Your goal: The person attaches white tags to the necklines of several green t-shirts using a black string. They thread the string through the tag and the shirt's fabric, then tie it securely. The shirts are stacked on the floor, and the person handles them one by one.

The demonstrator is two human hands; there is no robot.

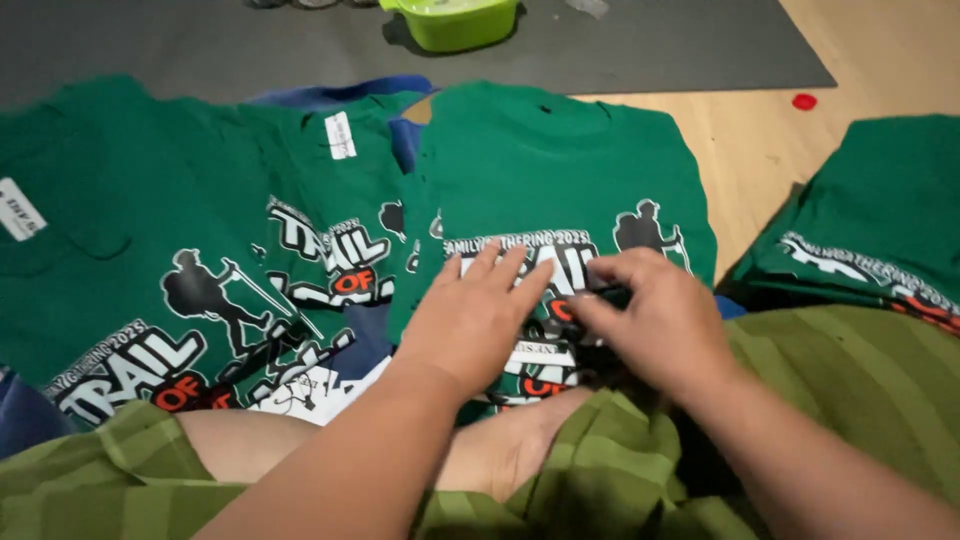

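The middle green printed t-shirt (560,170) lies flat on the floor right in front of the lap. Left hand (472,312) is open, palm down, pinning the print so the fabric stays put, while the right hand (655,318) pinches something small and dark (610,295) against it. More green shirts (180,250) overlap on the left, a folded stack (880,220) on the right, and a lime tub (455,20) sits on the grey mat (200,40).

Green printed shirts (560,160), olive striped cloth (860,370), lime tub (455,22).
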